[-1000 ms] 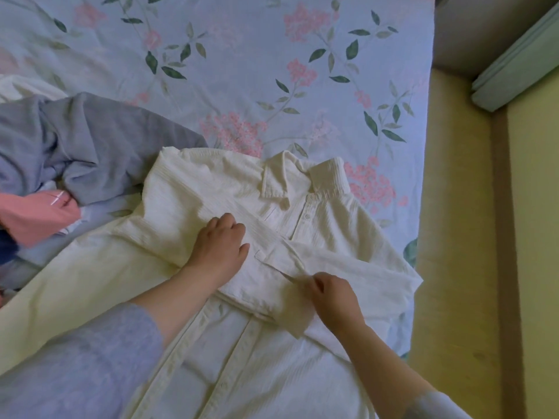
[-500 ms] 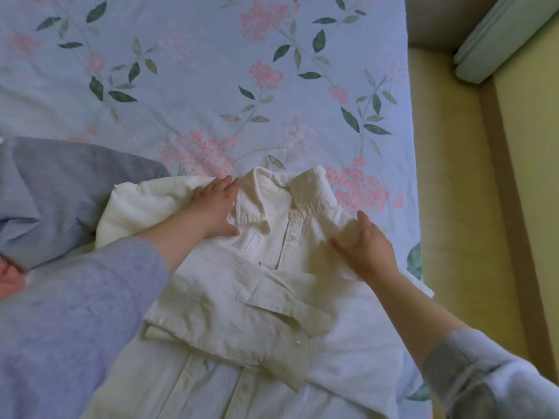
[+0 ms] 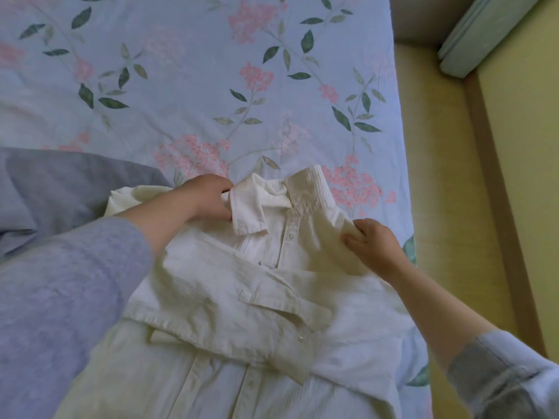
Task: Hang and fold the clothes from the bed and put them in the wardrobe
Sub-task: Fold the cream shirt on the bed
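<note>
You're gripping the cream shirt [image 3: 227,297] on both sides of its collar [image 3: 302,189]: your left hand [image 3: 208,196] is pinching the fabric at the collar's left edge, and your right hand [image 3: 372,246] is curling round the shoulder just right of it. The shirt is lying face-up on the bed [image 3: 211,71]. The risk is sitting just below the collar, where the crossed sleeves [image 3: 272,309] are lying loose. An uneven pull here could be sliding them apart and undoing your fold.

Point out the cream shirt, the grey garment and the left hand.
cream shirt [image 3: 230,300]: head view, on the folded sleeve.
grey garment [image 3: 66,189]: head view, on its flat middle.
left hand [image 3: 208,197]: head view, on its back.
</note>
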Available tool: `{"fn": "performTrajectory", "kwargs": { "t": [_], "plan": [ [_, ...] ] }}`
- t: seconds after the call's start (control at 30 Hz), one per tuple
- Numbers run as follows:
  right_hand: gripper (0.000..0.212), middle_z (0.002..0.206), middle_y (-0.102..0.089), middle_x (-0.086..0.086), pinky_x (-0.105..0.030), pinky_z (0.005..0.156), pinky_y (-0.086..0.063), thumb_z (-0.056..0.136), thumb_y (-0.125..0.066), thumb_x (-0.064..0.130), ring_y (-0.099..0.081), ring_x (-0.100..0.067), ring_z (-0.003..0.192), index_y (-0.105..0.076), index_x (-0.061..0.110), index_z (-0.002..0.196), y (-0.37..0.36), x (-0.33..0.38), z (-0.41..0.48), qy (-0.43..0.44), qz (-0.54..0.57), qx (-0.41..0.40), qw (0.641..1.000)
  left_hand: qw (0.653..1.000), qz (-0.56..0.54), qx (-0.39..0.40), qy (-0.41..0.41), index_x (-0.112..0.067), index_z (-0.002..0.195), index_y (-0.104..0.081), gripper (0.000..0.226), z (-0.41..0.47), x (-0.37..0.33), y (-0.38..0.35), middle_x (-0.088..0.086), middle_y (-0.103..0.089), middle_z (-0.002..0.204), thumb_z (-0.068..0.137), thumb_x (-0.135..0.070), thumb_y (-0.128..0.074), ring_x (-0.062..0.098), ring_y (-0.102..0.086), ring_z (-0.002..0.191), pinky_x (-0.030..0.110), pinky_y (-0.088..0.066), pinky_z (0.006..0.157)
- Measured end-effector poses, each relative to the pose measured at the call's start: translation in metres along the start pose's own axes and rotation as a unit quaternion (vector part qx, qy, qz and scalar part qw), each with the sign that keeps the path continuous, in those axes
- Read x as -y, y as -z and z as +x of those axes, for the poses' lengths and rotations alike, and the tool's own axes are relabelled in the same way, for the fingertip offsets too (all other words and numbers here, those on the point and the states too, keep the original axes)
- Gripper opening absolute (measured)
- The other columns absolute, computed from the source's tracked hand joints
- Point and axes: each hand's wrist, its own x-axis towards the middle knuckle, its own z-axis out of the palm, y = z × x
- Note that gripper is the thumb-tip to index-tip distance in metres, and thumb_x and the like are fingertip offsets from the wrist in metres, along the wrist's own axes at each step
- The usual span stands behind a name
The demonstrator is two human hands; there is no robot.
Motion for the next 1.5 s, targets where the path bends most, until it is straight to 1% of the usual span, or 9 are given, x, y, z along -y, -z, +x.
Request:
{"fn": "performTrajectory", "kwargs": {
  "t": [0.1,0.4,0.63,0.77,1.03,1.17,1.23,1.33,1.5],
  "plan": [
    [0.008,0.076,-0.061,-0.001,-0.028,0.056,-0.039,0.085,-0.064,0.017,-0.053,-0.016,0.067,-0.058,0.013,0.086,0.011,0.015,0.000,0.004,0.021,0.033,0.999,0.998,-0.046,-0.027,-0.015,-0.022,0.064,-0.053,0.025,-0.017,0.003,0.021,-0.004,-0.058,0.068,0.078,-0.038,-0.066,0.016,-0.054,0.067,0.031,-0.037,0.059],
    [0.014,0.064,-0.047,0.007,-0.027,0.052,-0.030,0.085,-0.057,0.015,-0.039,-0.010,0.056,-0.047,0.018,0.075,0.022,0.037,-0.059,0.061,0.020,-0.053,0.997,0.989,-0.027,-0.128,-0.072,-0.018,0.053,-0.038,0.036,-0.096,0.004,0.031,-0.002,-0.044,0.051,0.079,-0.015,-0.064,0.014,-0.039,0.050,0.029,-0.024,0.049],
    [0.016,0.054,-0.049,0.018,-0.017,0.047,-0.029,0.083,-0.060,0.013,-0.044,-0.003,0.047,-0.048,0.018,0.075,0.021,0.068,-0.160,0.084,0.029,-0.081,0.993,0.977,-0.003,-0.174,-0.122,-0.019,0.055,-0.039,0.034,-0.188,0.012,0.030,0.007,-0.050,0.060,0.078,-0.018,-0.064,0.030,-0.048,0.062,0.033,-0.027,0.052],
    [0.012,0.062,-0.057,0.005,-0.034,0.052,-0.039,0.080,-0.061,0.016,-0.048,-0.010,0.050,-0.050,0.018,0.076,0.000,0.075,-0.232,0.074,0.043,-0.085,0.993,0.972,-0.007,-0.184,-0.149,-0.007,0.070,-0.058,0.024,-0.246,0.014,0.017,0.006,-0.060,0.073,0.069,-0.030,-0.050,0.029,-0.056,0.072,0.037,-0.039,0.060],
    [0.021,0.080,-0.050,0.011,-0.021,0.058,-0.039,0.066,-0.057,0.022,-0.051,-0.014,0.068,-0.040,0.031,0.075,-0.076,0.064,-0.374,0.137,0.033,0.025,0.990,0.984,-0.008,-0.124,-0.124,-0.015,0.089,-0.066,0.037,-0.391,0.073,-0.089,-0.002,-0.066,0.082,0.056,-0.018,-0.051,0.022,-0.063,0.079,0.031,-0.045,0.059],
    [0.023,0.085,-0.049,0.012,-0.023,0.062,-0.039,0.074,-0.057,0.025,-0.052,-0.014,0.075,-0.041,0.036,0.085,-0.125,0.040,-0.406,0.153,-0.081,0.129,0.976,0.995,0.086,-0.003,-0.051,-0.025,0.107,-0.058,0.035,-0.430,0.096,-0.162,-0.008,-0.056,0.100,0.074,-0.014,-0.056,0.016,-0.056,0.098,0.030,-0.044,0.074],
    [0.025,0.104,-0.052,0.010,-0.026,0.075,-0.045,0.084,-0.058,0.028,-0.056,-0.018,0.093,-0.051,0.032,0.108,-0.151,0.031,-0.417,0.127,-0.152,0.194,0.961,0.989,0.120,0.080,-0.020,-0.028,0.114,-0.051,0.038,-0.438,0.100,-0.188,-0.008,-0.045,0.108,0.081,-0.011,-0.052,0.015,-0.047,0.104,0.030,-0.044,0.085],
    [0.043,0.125,-0.052,0.003,-0.029,0.092,-0.046,0.088,-0.059,0.030,-0.054,-0.018,0.112,-0.052,0.026,0.130,-0.171,0.026,-0.420,0.066,-0.164,0.245,0.953,0.988,0.092,0.124,-0.003,-0.032,0.105,-0.049,0.031,-0.439,0.094,-0.201,-0.009,-0.041,0.106,0.081,-0.014,-0.054,0.013,-0.048,0.099,0.027,-0.045,0.086],
    [0.030,0.118,-0.061,0.005,-0.025,0.085,-0.048,0.094,-0.052,0.025,-0.059,-0.013,0.101,-0.060,0.024,0.122,-0.180,0.026,-0.415,0.046,-0.131,0.149,0.979,0.996,-0.003,0.090,0.005,-0.030,0.077,-0.056,0.001,-0.438,0.080,-0.202,-0.013,-0.057,0.087,0.077,-0.029,-0.057,0.007,-0.056,0.079,0.025,-0.049,0.072]
  ]
}}
